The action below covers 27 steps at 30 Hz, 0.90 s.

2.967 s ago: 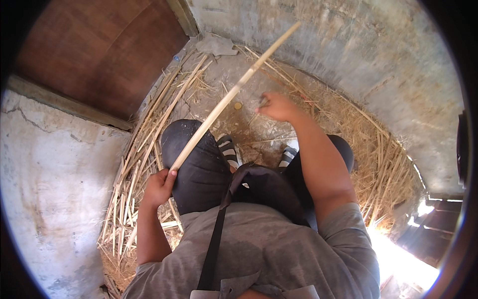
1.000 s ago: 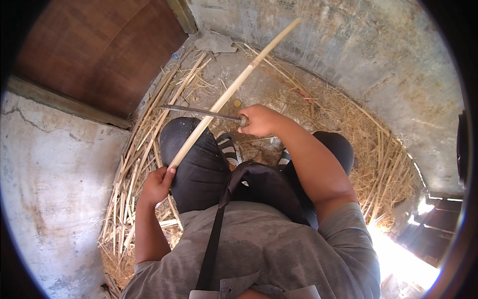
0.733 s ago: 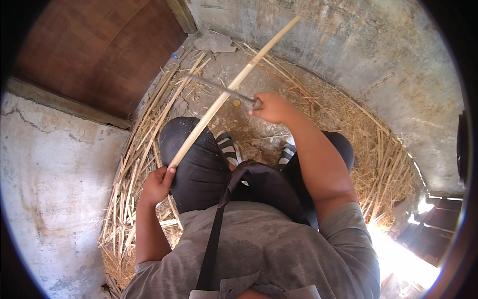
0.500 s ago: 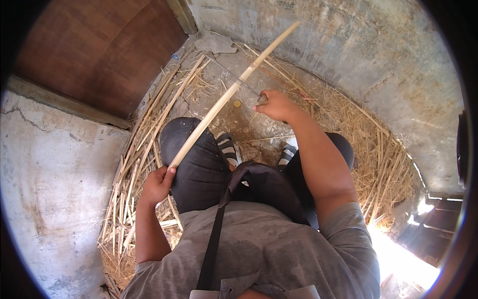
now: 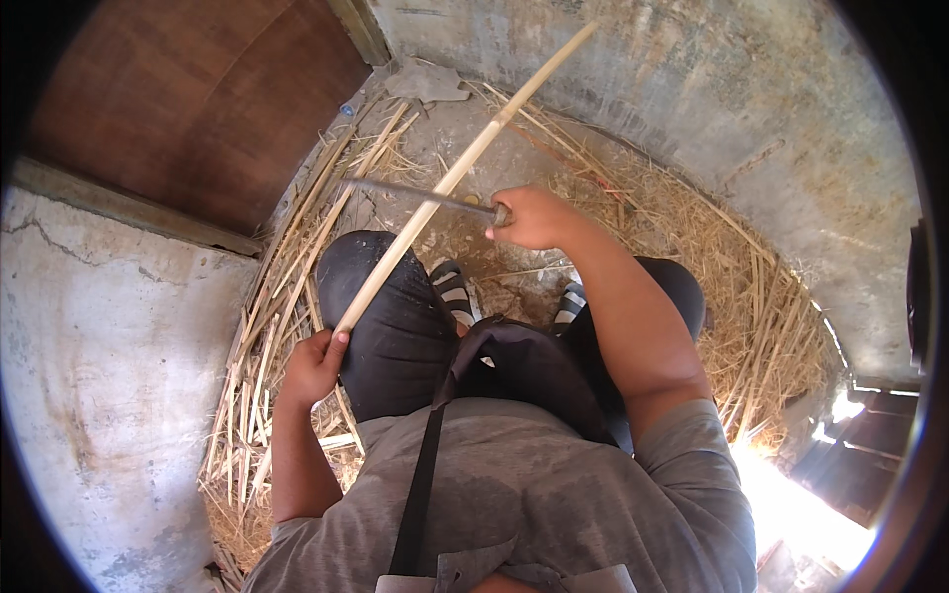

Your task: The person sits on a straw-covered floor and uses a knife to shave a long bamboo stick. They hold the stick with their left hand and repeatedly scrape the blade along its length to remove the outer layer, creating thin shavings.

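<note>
The left hand [image 5: 314,368] had its grip clamped on the near end of a long, slim, pale-yellow strip of split cane or wood [image 5: 469,158], the thumb lying along its upper face. The strip slanted up and away to the right, passing over the left knee of the dark trousers [image 5: 390,366], its far tip reaching in front of the weathered grey wall [image 5: 751,119]. The right hand [image 5: 534,217] had its grip clamped on the short, thick handle of a long, narrow, dark-grey blade [image 5: 465,204]. This blade crossed over the strip near its middle, pointing left; whether the edge touched it could not be told.

Between the knees showed black-and-white striped footwear [image 5: 452,290] on the dusty grey floor [image 5: 435,133]. A small round tan disc [image 5: 473,200] lay just beyond the blade, too small for any marking on it to be read. To the left, a heap of pale split sticks [image 5: 242,415] ran along the base of the cracked whitish wall [image 5: 119,376]; to the right, straw-coloured shavings and sticks [image 5: 712,267] curved along the grey wall. A flat grey slab [image 5: 427,82] lay in the far corner, near a brown wooden panel [image 5: 198,109]. A black strap [image 5: 420,494] crossed the grey shirt [image 5: 554,474].
</note>
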Motion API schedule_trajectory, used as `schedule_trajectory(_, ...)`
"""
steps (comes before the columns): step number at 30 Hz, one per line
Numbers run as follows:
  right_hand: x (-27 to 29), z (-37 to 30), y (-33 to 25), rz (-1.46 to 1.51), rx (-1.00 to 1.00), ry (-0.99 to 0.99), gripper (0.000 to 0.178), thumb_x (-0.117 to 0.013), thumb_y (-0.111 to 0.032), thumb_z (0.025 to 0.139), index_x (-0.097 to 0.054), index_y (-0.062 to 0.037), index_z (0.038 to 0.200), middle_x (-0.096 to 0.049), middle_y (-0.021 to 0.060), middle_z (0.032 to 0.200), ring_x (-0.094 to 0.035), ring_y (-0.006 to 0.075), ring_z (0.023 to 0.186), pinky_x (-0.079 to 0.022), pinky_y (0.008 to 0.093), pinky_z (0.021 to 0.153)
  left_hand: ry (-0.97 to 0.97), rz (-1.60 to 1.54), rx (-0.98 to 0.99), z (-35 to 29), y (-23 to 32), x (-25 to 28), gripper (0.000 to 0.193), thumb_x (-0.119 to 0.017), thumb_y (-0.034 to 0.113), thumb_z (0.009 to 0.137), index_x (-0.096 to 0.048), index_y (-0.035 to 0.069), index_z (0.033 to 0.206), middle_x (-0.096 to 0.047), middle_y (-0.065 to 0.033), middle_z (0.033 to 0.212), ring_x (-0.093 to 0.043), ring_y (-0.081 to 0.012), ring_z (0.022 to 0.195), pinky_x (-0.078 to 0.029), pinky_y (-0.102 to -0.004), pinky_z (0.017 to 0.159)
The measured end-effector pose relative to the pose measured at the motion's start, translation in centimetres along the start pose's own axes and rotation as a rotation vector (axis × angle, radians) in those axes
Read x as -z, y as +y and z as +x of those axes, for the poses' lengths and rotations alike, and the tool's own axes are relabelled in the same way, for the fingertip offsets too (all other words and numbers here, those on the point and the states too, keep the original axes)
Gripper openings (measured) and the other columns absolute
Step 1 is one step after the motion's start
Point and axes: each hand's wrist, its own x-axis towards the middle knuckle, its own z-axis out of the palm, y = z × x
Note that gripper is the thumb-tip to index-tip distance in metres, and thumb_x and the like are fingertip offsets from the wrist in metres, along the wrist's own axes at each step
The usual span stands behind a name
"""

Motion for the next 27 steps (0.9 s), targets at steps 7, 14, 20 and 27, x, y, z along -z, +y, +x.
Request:
schedule_trajectory(7, 0.2, 0.0, 1.5, 0.051, -0.137, 0.117, 0.055, -0.077, -0.041, 0.081, -0.067, -0.0002, 0.117, -0.069, 0.025, 0.109, -0.065, 0.0426, 0.105, -0.051, 0.046, 0.09, -0.001, 0.018, 0.003, 0.2, -0.4, 0.0, 0.056, -0.057, 0.05, 0.102, -0.063, -0.001, 0.081, -0.055, -0.013, 0.061, -0.05, -0.0197, 0.059, -0.043, -0.0382, 0.058)
schedule_trajectory(14, -0.1, 0.4, 1.7, 0.037, -0.051, 0.048, 0.058, -0.077, -0.04, 0.083, -0.065, 0.0009, 0.122, -0.067, 0.0269, 0.114, -0.063, 0.0425, 0.109, -0.05, 0.0443, 0.093, -0.012, -0.011, 0.005, 0.2, -0.6, -0.1, 0.057, -0.056, 0.051, 0.102, -0.062, -0.002, 0.081, -0.055, -0.0127, 0.061, -0.05, -0.0199, 0.059, -0.042, -0.0386, 0.057)
schedule_trajectory(20, -0.2, 0.2, 1.0, 0.076, -0.04, -0.012, 0.055, -0.077, -0.038, 0.082, -0.065, 0.0, 0.12, -0.067, 0.0265, 0.112, -0.064, 0.042, 0.108, -0.05, 0.0446, 0.092, 0.003, -0.03, -0.016, 0.2, -0.7, -0.2, 0.056, -0.057, 0.049, 0.102, -0.062, -0.003, 0.08, -0.054, -0.0122, 0.062, -0.048, -0.0185, 0.059, -0.042, -0.0381, 0.057)
schedule_trajectory(27, 0.3, 0.1, 0.8, 0.054, -0.066, 0.004, 0.047, -0.077, -0.036, 0.08, -0.069, -0.003, 0.113, -0.068, 0.0231, 0.11, -0.064, 0.0409, 0.106, -0.051, 0.0455, 0.091, 0.023, 0.0, -0.027, 0.0, 0.1, -0.1, 0.055, -0.058, 0.048, 0.102, -0.062, -0.003, 0.08, -0.054, -0.0113, 0.061, -0.048, -0.0177, 0.06, -0.042, -0.0379, 0.057)
